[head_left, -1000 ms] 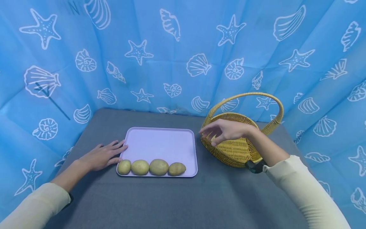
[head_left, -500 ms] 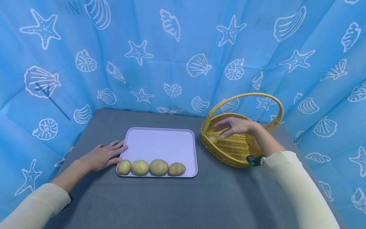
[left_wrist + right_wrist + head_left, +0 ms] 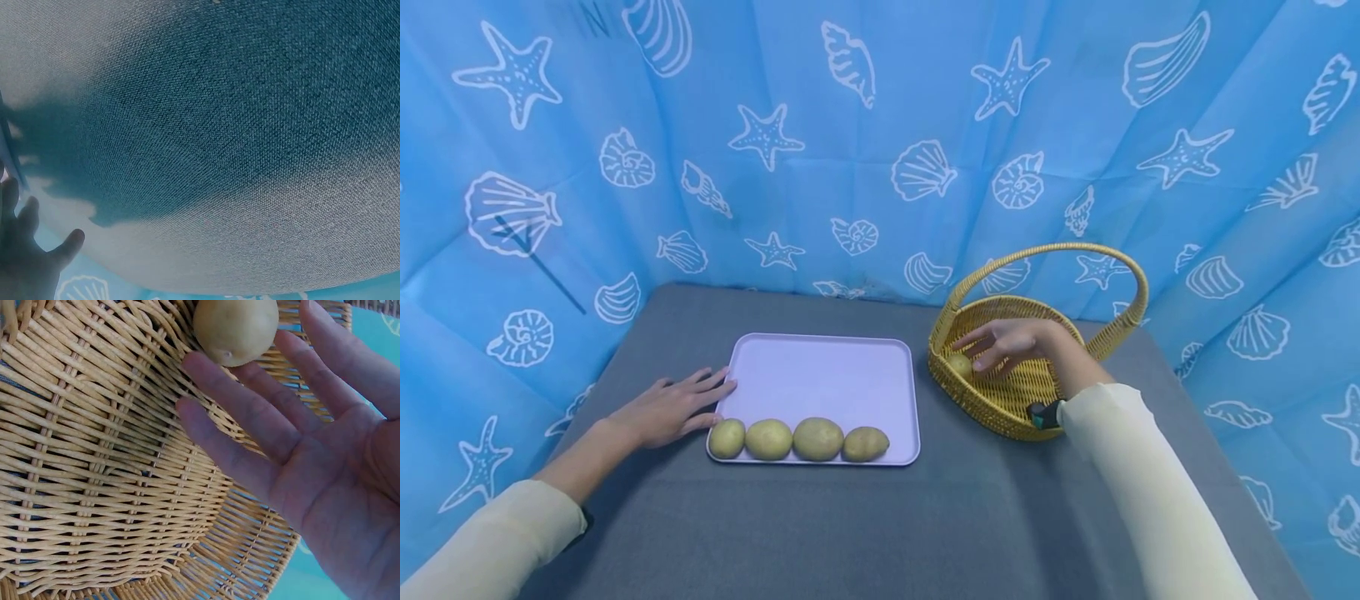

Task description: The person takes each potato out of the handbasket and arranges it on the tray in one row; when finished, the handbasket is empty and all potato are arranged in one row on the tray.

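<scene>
A potato point(image 3: 959, 365) lies inside the yellow wicker basket point(image 3: 988, 421), against its left wall. My right hand point(image 3: 1011, 342) is inside the basket beside that potato, fingers spread and slightly bent. In the right wrist view the fingertips are close to the potato point(image 3: 236, 331) without closing round it; whether one touches it I cannot tell. My left hand point(image 3: 670, 408) lies with fingers extended at the left edge of the lilac tray point(image 3: 820, 375). Several potatoes point(image 3: 817, 439) form a row along the tray's near edge, the leftmost close to my left thumb.
The basket's tall handle point(image 3: 1060, 247) arches over its opening, above my right hand. A grey cloth point(image 3: 820, 533) covers the table. Behind and at both sides hangs a blue curtain point(image 3: 850, 175) with white shells and starfish. The basket stands right of the tray.
My right hand has gone from above the basket's left rim, back to the right, then lower into the basket near the potato. The left hand and the row of potatoes stay put.
</scene>
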{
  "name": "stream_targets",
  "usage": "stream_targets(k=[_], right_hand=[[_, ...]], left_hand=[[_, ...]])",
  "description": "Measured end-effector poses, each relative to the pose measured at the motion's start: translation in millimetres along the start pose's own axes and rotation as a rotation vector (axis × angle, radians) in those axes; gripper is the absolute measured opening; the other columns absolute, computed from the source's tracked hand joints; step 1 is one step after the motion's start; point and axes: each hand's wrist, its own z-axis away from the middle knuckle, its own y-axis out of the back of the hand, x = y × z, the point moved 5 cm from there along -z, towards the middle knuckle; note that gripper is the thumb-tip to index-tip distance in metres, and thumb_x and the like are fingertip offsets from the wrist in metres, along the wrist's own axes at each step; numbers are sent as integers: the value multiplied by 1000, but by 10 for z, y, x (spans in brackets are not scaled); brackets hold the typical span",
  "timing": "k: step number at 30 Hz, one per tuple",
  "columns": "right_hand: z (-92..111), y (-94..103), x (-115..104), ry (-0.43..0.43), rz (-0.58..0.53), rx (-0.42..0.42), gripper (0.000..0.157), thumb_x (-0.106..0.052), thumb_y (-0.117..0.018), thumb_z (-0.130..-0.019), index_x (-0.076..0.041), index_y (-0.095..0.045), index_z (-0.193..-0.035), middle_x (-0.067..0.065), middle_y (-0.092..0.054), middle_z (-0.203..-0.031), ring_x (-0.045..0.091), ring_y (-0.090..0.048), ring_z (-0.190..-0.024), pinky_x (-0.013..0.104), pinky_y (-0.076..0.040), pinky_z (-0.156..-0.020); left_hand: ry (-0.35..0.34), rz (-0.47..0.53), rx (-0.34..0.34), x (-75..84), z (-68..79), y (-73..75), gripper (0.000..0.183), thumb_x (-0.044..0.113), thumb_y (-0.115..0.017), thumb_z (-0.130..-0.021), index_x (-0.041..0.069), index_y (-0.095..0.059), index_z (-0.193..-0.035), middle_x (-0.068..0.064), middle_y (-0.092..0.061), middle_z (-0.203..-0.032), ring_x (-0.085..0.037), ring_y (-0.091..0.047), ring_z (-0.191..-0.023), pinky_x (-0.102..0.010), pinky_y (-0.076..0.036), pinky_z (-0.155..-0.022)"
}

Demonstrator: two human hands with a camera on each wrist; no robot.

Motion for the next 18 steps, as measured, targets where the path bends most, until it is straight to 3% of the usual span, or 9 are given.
stream_targets(k=[3, 9, 18], right_hand=[[-45, -32, -35, -3, 2, -19, 64, -7, -59, -98, 1, -29, -154, 29, -37, -151, 35, -55, -126, 51, -49, -100], [-110, -72, -111, -42, 0, -6, 62, -3, -60, -97, 6, -32, -151, 22, -60, -121, 32, -65, -110, 48, -52, -96], [-185, -87, -116, -123, 37, 27, 53, 5, -55, -97, 6, -39, -147, 19, -64, -106, 35, -68, -105, 48, -52, -96]], left_hand=[[-7, -4, 12, -2, -2, -4, 67, 54, -46, -101, 12, -40, -153, -16, -32, -160, -46, -26, -144, -78, -22, -103], [-14, -10, 38, -55, -21, -67, 67, 54, -46, -101, 12, -40, -153, -17, -33, -159, -46, -28, -144, -78, -22, -102], [-3, -4, 26, -40, -21, -46, 68, 55, -46, -101, 13, -39, -153, -16, -31, -160, -45, -26, -145, -77, -21, -104]])
